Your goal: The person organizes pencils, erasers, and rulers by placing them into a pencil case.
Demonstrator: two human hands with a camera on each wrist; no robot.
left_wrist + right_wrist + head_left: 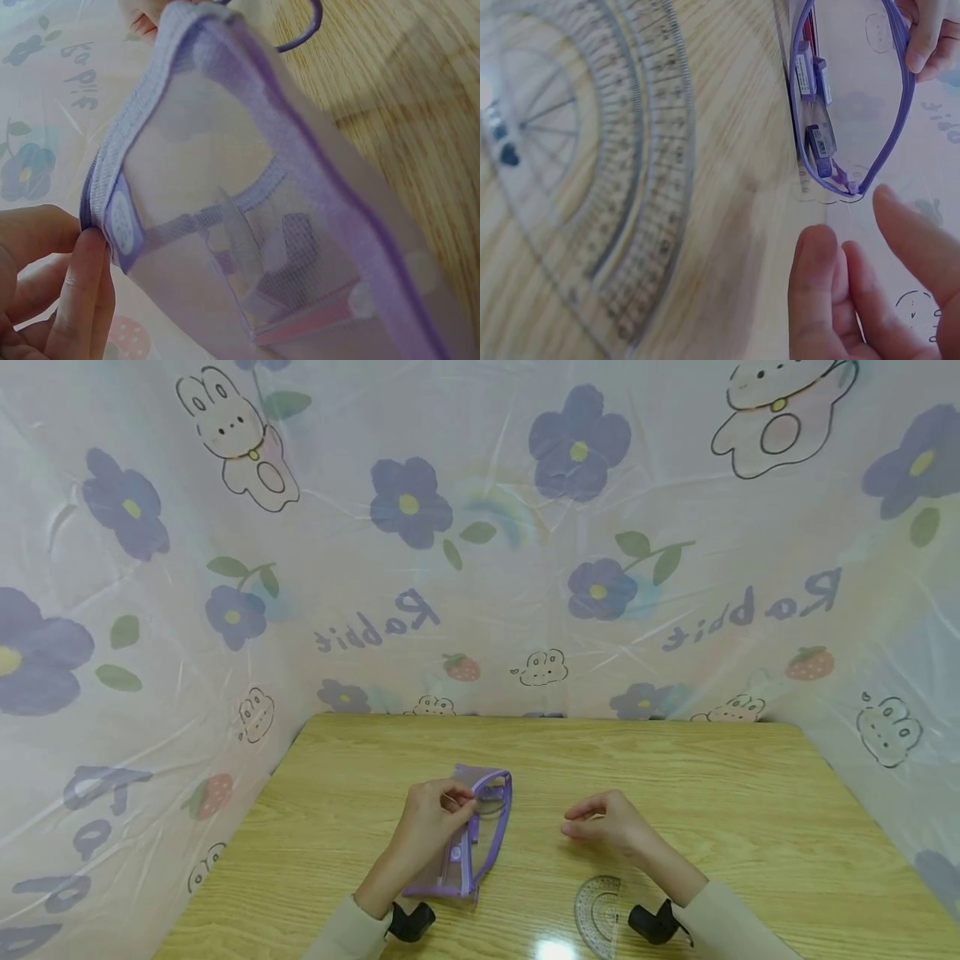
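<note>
A see-through mesh pencil case [455, 853] with purple trim lies left of the table's middle, its zip opening gaping to the right. My left hand [431, 817] pinches the zip edge between thumb and fingers. Through the mesh [202, 142], dark small items and a red strip [307, 319] show. Small purple labelled blocks [805, 73] lie inside, seen through the opening in the right wrist view. My right hand [611, 822] hovers to the right of the case, thumb and fingers apart, holding nothing. Below it a clear protractor [596, 914] lies on the table.
The wood-grain table [675, 768] is enclosed at the back and sides by a printed sheet [495, 577] with rabbits and flowers. A bright light reflection sits near the table's front, beside the protractor.
</note>
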